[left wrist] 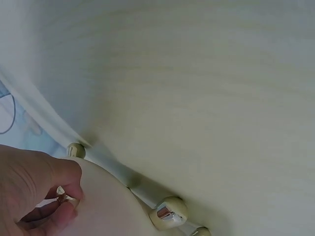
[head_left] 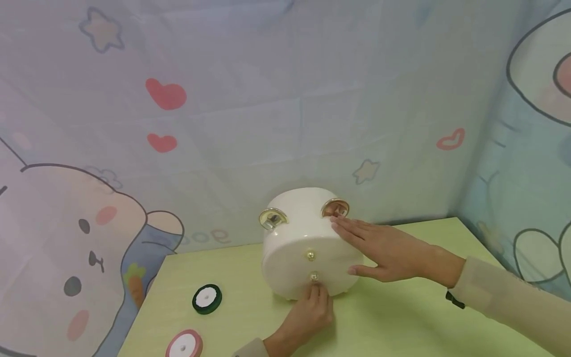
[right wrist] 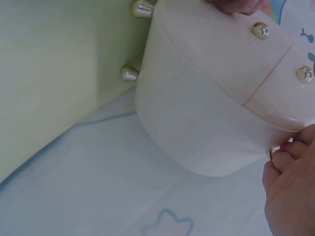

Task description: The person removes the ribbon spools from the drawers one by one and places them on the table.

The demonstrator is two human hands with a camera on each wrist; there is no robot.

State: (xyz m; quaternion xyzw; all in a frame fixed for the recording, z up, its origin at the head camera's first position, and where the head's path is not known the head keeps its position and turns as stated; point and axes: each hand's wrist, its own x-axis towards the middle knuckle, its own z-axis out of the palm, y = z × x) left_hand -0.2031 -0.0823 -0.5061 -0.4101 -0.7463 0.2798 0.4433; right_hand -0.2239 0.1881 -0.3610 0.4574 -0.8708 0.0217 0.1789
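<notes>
A glossy white rounded box [head_left: 294,267] stands on the table with gold knobs on its front, two gold curved handles on top and gold feet below. Low on that front, my left hand [head_left: 308,315] pinches a gold knob [left wrist: 71,200] between thumb and fingers. My right hand [head_left: 392,250] rests against the box's upper right side, fingers extended beside the right gold handle [head_left: 335,208], thumb apart. Two more gold knobs [right wrist: 260,30] show in the right wrist view, with a thin seam across the front between them.
On the light green table [head_left: 241,267], a dark green ribbon spool [head_left: 206,298] and a pink-edged ribbon spool [head_left: 183,345] lie left of the box. A printed cloth backdrop [head_left: 250,124] hangs right behind the table.
</notes>
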